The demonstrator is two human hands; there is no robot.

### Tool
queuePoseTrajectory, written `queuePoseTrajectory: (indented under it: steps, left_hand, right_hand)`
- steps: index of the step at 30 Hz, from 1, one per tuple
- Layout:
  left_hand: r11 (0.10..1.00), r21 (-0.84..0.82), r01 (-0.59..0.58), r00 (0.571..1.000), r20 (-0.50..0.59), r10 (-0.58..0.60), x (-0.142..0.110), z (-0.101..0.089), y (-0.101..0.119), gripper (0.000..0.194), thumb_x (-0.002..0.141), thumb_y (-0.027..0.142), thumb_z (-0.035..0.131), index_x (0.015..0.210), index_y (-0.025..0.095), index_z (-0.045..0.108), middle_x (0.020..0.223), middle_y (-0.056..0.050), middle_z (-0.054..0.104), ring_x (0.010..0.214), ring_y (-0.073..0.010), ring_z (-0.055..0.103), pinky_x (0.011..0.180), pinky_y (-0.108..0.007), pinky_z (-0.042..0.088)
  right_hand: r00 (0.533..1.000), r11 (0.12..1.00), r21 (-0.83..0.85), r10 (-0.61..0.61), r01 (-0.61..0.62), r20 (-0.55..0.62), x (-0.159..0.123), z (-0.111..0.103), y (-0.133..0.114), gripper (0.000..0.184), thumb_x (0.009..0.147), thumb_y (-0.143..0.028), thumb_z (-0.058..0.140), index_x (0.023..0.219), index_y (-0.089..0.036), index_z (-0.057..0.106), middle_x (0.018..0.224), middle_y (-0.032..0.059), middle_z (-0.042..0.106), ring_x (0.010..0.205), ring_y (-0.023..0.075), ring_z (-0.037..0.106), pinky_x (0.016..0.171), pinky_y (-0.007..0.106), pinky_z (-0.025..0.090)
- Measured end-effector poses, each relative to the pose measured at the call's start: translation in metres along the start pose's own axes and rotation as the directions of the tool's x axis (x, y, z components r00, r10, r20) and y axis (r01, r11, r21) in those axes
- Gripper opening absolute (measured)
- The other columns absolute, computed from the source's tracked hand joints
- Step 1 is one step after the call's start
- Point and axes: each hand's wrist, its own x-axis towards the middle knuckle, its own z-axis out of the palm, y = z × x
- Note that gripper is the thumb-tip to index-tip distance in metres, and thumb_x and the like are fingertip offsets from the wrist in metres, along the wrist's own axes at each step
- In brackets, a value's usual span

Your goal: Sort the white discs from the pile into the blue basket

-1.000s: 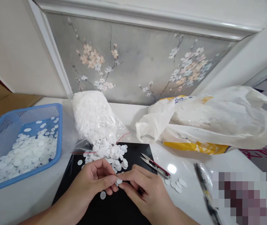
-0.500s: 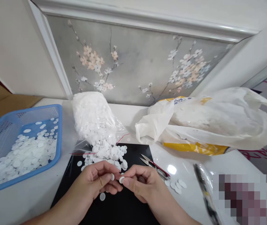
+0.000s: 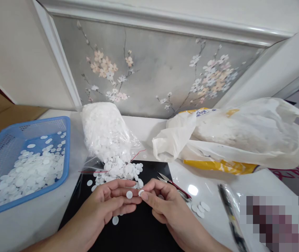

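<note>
My left hand (image 3: 112, 201) lies palm-up over a black mat (image 3: 128, 234), fingers loosely stretched, with a small white disc (image 3: 129, 194) resting on its fingers. My right hand (image 3: 162, 203) pinches another white disc (image 3: 140, 192) between thumb and forefinger, right beside the left fingertips. A loose white disc (image 3: 115, 220) lies on the mat below the hands. A heap of white discs (image 3: 122, 171) spills from a clear plastic bag (image 3: 104, 131) just beyond my hands.
A blue mesh basket (image 3: 60, 122) holding several white discs stands at the left. Small snips (image 3: 174, 185) lie on the mat's right edge, with a few discs (image 3: 199, 209) beside them. A large white plastic bag (image 3: 244, 134) fills the right. A dark pen-like tool (image 3: 229, 213) lies near the front right.
My hands have drawn slightly apart and lifted. One joined piece has become two discs: one now rests on my left fingers, the other stays pinched in my right.
</note>
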Motion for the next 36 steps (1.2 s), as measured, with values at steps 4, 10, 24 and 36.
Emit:
queuePoseTrajectory:
  steps: [4,10,24,36]
  left_hand:
    - [0.991,0.125,-0.037,0.999,-0.007,0.038,0.001,-0.002,-0.002,0.021,0.083,0.033,0.073,0.097,0.019,0.069,0.1,-0.006,0.071,0.097,-0.0173,0.066,0.084,-0.022,0.052]
    - [0.986,0.151,-0.067,0.997,-0.022,0.071,0.001,-0.002,-0.002,0.02,0.083,0.036,0.073,0.081,0.018,0.065,0.099,-0.004,0.071,0.092,-0.0149,0.066,0.079,-0.019,0.051]
    - [0.99,0.094,-0.106,0.993,0.057,0.101,0.0,0.0,-0.005,0.024,0.081,0.022,0.067,0.105,0.019,0.066,0.104,-0.007,0.069,0.097,-0.019,0.065,0.087,-0.027,0.051]
    - [0.999,-0.029,-0.013,0.997,0.079,0.015,-0.006,0.005,-0.003,0.037,0.074,0.027,0.073,0.109,0.019,0.064,0.111,-0.009,0.069,0.109,-0.0235,0.062,0.101,-0.035,0.046]
  right_hand:
    - [0.999,0.996,-0.08,-0.038,0.036,-0.027,0.001,-0.001,-0.002,0.04,0.072,-0.051,0.077,0.078,-0.014,0.061,0.054,-0.0086,0.033,0.044,0.003,0.016,0.043,0.023,0.008]
    - [0.997,0.982,-0.174,-0.077,0.07,-0.033,-0.003,-0.001,-0.002,0.04,0.075,-0.053,0.074,0.081,-0.015,0.066,0.053,-0.0086,0.024,0.047,0.0054,0.014,0.045,0.024,0.008]
    - [0.93,0.802,-0.518,-0.365,0.297,-0.032,-0.004,-0.002,0.004,0.024,0.08,-0.037,0.067,0.075,-0.015,0.073,0.051,-0.0068,0.025,0.048,0.0076,0.023,0.046,0.022,0.02]
    - [0.6,0.224,-0.789,-0.771,0.572,0.216,-0.005,-0.003,0.007,0.016,0.083,-0.011,0.056,0.071,-0.015,0.065,0.052,-0.0071,0.029,0.042,0.0069,0.03,0.039,0.019,0.026]
